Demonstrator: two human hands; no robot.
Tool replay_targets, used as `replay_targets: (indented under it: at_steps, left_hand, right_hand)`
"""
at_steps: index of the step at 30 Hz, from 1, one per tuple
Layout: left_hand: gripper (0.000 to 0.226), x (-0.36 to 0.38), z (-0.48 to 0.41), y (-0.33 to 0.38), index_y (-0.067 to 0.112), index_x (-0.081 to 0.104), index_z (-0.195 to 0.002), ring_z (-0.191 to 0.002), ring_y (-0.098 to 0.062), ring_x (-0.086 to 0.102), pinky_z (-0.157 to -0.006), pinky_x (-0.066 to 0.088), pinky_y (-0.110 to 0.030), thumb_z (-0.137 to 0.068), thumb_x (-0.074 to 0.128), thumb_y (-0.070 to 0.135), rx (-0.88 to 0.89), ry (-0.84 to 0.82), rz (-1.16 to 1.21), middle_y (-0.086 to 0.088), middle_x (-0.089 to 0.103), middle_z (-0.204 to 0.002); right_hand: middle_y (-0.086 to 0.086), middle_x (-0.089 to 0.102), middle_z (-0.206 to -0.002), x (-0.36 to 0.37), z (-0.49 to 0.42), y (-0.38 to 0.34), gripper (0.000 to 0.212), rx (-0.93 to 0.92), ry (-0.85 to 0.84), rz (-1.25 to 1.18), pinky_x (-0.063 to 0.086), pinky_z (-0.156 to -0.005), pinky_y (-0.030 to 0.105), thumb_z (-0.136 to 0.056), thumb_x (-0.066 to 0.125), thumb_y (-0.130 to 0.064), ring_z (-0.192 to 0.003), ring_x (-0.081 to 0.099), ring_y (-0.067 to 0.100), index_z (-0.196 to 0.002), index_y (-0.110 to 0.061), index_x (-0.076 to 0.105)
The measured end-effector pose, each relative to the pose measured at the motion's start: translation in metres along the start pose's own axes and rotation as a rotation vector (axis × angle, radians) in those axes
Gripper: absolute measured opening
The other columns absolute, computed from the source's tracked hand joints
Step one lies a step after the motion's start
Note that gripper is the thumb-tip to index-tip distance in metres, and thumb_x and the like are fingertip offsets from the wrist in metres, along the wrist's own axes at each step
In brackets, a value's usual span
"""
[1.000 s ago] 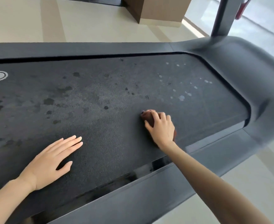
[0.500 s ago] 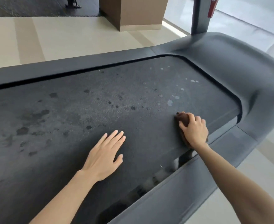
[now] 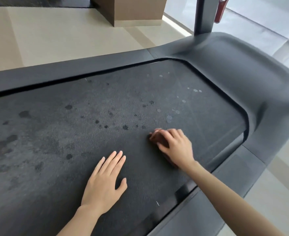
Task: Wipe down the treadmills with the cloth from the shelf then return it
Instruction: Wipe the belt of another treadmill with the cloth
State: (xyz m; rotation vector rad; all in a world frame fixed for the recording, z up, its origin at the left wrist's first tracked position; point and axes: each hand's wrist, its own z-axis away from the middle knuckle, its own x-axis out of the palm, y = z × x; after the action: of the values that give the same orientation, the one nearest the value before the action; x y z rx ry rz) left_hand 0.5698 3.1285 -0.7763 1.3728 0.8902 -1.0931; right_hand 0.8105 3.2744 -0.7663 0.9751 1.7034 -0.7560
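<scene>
Fingers [image 3: 170,133] of the right hand [image 3: 176,147] curl over a brown cloth [image 3: 155,138], pressing it onto the treadmill belt [image 3: 72,133]. The left hand [image 3: 104,183] lies flat and empty, nearer, fingers straight.

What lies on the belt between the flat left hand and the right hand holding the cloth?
Only bare belt. In the head view, nothing sits between the left hand and the right hand pressing the brown cloth.
</scene>
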Motion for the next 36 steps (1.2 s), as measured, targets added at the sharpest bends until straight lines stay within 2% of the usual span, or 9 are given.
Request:
replay_targets:
  at_steps: [4,7,9,16,18,24,26,33,36]
  left_hand:
    - [0.062,0.004,-0.002,-0.003,0.02,0.037,-0.144,-0.142,-0.009,0.02,-0.112,0.02,-0.036,-0.086,0.036,0.043,0.012,0.0,0.042,0.008,0.027,-0.153]
    - [0.063,0.005,-0.004,-0.004,0.019,0.039,-0.143,-0.141,-0.01,0.023,-0.11,0.023,-0.038,-0.084,0.041,0.04,0.029,0.021,0.062,0.008,0.03,-0.152]
    - [0.063,0.005,-0.005,-0.003,0.018,0.04,-0.142,-0.14,-0.011,0.025,-0.109,0.024,-0.038,-0.082,0.041,0.039,0.043,0.027,0.052,0.006,0.033,-0.151]
    - [0.062,0.002,-0.004,0.0,0.016,0.04,-0.141,-0.14,-0.012,0.025,-0.111,0.021,-0.037,-0.084,0.038,0.04,0.033,0.019,-0.033,0.004,0.032,-0.151]
    - [0.062,0.003,-0.004,-0.001,0.017,0.041,-0.141,-0.14,-0.012,0.025,-0.111,0.021,-0.038,-0.084,0.038,0.04,0.038,0.018,-0.039,0.005,0.032,-0.151]
    - [0.062,0.005,-0.004,-0.003,0.017,0.042,-0.141,-0.141,-0.012,0.025,-0.111,0.023,-0.039,-0.084,0.041,0.039,0.044,0.042,0.015,0.006,0.032,-0.151]
    - [0.062,0.005,-0.004,-0.003,0.016,0.042,-0.141,-0.14,-0.012,0.026,-0.111,0.023,-0.039,-0.084,0.04,0.039,0.05,0.048,0.015,0.005,0.033,-0.151]
    - [0.062,0.001,-0.003,0.0,0.018,0.04,-0.142,-0.141,-0.011,0.021,-0.113,0.018,-0.037,-0.086,0.037,0.042,0.013,0.002,-0.038,0.005,0.03,-0.152]
    - [0.061,0.001,-0.002,0.001,0.018,0.04,-0.142,-0.141,-0.012,0.021,-0.115,0.013,-0.035,-0.087,0.035,0.043,0.004,-0.006,-0.055,0.004,0.029,-0.152]
  right_hand:
    - [0.016,0.06,-0.108,0.008,-0.059,0.086,0.039,0.5,-0.048,0.098,0.046,-0.075,0.042,-0.087,0.06,-0.041,-0.101,0.05,0.037,-0.118,-0.018,0.057]
    - [0.022,0.056,-0.111,0.019,-0.088,0.097,0.042,0.695,-0.049,0.093,0.043,-0.075,0.043,-0.091,0.054,-0.043,-0.101,0.048,0.04,-0.119,-0.012,0.052]
    - [0.02,0.058,-0.108,0.021,-0.087,0.077,0.042,0.589,-0.039,0.108,0.043,-0.073,0.042,-0.091,0.054,-0.044,-0.097,0.051,0.039,-0.118,-0.012,0.053]
    - [0.008,0.063,-0.095,0.021,-0.046,-0.031,0.036,-0.104,0.003,-0.054,0.048,-0.061,0.035,-0.081,0.064,-0.042,-0.08,0.056,0.029,-0.11,-0.02,0.062]
    - [0.007,0.063,-0.096,0.019,-0.051,-0.012,0.038,-0.123,-0.013,-0.069,0.049,-0.063,0.037,-0.08,0.064,-0.042,-0.083,0.057,0.031,-0.113,-0.024,0.062]
    - [0.02,0.056,-0.114,0.015,-0.091,0.113,0.042,0.59,-0.095,0.085,0.044,-0.08,0.044,-0.091,0.053,-0.044,-0.105,0.049,0.039,-0.123,-0.017,0.051]
    - [0.023,0.055,-0.112,0.018,-0.094,0.107,0.043,0.661,-0.085,0.088,0.043,-0.078,0.043,-0.091,0.052,-0.045,-0.102,0.05,0.04,-0.121,-0.014,0.05]
    - [0.01,0.059,-0.087,0.016,-0.04,-0.056,0.035,0.078,-0.032,-0.027,0.045,-0.059,0.036,-0.079,0.063,-0.044,-0.076,0.054,0.031,-0.106,-0.022,0.062]
    - [0.009,0.062,-0.091,0.013,-0.027,-0.063,0.035,-0.081,-0.028,-0.063,0.048,-0.058,0.035,-0.077,0.067,-0.041,-0.077,0.057,0.029,-0.107,-0.022,0.065]
